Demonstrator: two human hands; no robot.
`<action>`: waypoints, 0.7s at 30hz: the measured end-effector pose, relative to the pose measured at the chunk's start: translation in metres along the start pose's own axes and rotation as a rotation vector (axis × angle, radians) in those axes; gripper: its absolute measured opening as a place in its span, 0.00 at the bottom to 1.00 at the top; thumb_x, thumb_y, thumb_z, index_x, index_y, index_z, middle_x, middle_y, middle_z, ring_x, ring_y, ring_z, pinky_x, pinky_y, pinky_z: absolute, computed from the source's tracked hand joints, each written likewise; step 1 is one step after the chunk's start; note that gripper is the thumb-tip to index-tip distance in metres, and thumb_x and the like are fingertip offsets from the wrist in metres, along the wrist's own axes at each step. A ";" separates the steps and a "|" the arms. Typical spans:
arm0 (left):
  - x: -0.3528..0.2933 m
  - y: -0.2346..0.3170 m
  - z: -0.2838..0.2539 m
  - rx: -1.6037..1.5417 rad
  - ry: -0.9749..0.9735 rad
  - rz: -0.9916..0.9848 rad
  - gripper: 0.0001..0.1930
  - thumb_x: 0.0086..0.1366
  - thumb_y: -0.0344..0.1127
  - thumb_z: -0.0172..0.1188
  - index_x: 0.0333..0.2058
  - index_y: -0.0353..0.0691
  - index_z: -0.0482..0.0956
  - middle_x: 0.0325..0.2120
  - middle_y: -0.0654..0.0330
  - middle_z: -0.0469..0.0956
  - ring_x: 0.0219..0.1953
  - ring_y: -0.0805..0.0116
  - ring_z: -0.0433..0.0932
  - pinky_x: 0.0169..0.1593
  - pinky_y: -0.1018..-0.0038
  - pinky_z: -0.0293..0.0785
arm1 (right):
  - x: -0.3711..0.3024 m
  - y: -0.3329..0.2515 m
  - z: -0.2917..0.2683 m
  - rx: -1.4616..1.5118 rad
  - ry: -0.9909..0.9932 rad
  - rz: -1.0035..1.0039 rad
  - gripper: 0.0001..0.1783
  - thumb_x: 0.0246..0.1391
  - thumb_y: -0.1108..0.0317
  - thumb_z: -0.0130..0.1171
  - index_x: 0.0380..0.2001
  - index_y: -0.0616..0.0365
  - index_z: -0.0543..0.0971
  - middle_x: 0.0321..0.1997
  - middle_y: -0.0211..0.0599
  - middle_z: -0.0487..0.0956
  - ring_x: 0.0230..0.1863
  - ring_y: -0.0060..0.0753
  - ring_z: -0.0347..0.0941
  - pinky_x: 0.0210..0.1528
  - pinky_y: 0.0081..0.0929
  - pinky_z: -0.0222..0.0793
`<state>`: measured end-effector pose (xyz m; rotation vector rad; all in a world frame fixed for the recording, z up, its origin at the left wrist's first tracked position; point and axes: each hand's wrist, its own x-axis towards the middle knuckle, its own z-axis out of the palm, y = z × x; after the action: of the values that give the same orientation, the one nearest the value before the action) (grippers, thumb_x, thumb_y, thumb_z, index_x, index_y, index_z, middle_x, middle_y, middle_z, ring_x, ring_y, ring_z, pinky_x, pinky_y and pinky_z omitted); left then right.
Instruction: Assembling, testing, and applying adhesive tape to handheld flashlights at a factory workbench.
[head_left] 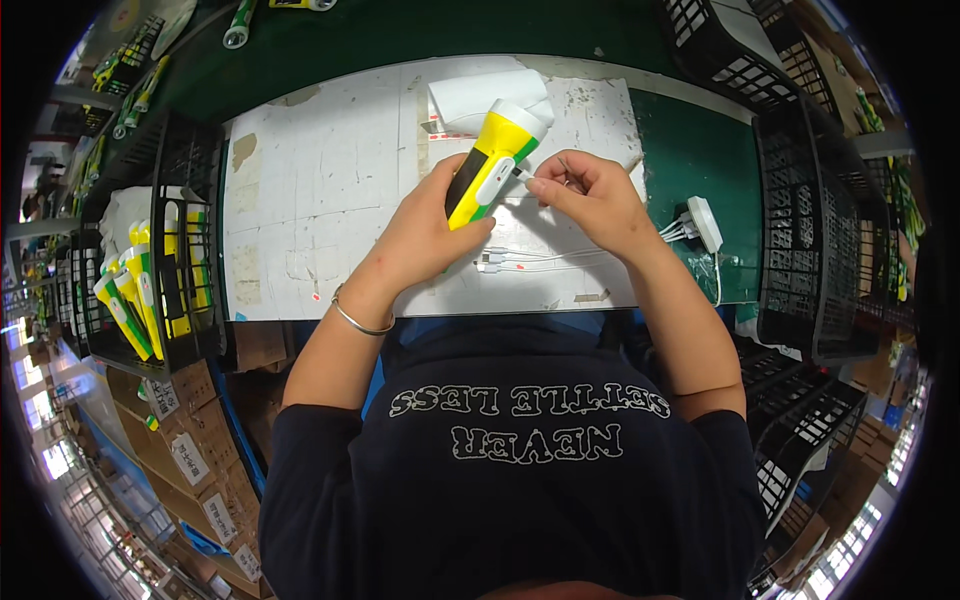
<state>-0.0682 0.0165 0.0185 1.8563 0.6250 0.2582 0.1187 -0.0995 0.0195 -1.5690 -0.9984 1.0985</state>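
Observation:
A yellow, black and white flashlight [480, 165] with a green patch low on its side is tilted above the white work surface, its white head pointing away from me. My left hand [435, 225] is wrapped round its body. Against the flashlight's side, beside the white switch panel, my right hand [590, 198] pinches a small white cable plug [523, 175] with a dark tip. Whether the tip is inside the flashlight cannot be made out. Several white cables [530, 262] with plug ends lie below my hands, and a white charging block [704, 224] sits to the right.
A white roll [490, 98] lies behind the flashlight on the white board [310, 190]. At the left, a black crate [190, 290] holds several yellow flashlights [140, 285]. Another black crate [800, 220] borders the table's right side. Cardboard boxes [190, 450] stand lower left.

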 end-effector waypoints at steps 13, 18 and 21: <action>-0.001 0.002 0.029 0.528 0.341 0.225 0.35 0.50 0.31 0.63 0.57 0.41 0.59 0.40 0.52 0.68 0.38 0.52 0.74 0.40 0.66 0.73 | 0.001 0.006 0.002 0.181 0.083 0.097 0.10 0.49 0.66 0.63 0.27 0.62 0.77 0.23 0.27 0.74 0.26 0.14 0.67 0.32 0.13 0.61; 0.002 0.004 0.028 0.537 0.307 0.169 0.35 0.50 0.31 0.62 0.58 0.42 0.58 0.40 0.52 0.68 0.39 0.53 0.74 0.39 0.65 0.74 | 0.000 0.007 0.004 0.163 0.113 0.089 0.10 0.49 0.66 0.63 0.27 0.63 0.76 0.23 0.27 0.74 0.26 0.14 0.67 0.31 0.13 0.61; 0.005 0.004 0.024 0.509 0.322 0.173 0.35 0.51 0.32 0.63 0.58 0.40 0.58 0.41 0.50 0.68 0.41 0.50 0.73 0.41 0.64 0.73 | -0.006 0.002 0.003 0.141 0.065 0.089 0.10 0.49 0.66 0.63 0.26 0.62 0.77 0.23 0.26 0.74 0.26 0.13 0.67 0.31 0.13 0.61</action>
<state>-0.0518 -0.0012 0.0129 2.3891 0.8037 0.5602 0.1146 -0.1045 0.0180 -1.5362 -0.7970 1.1462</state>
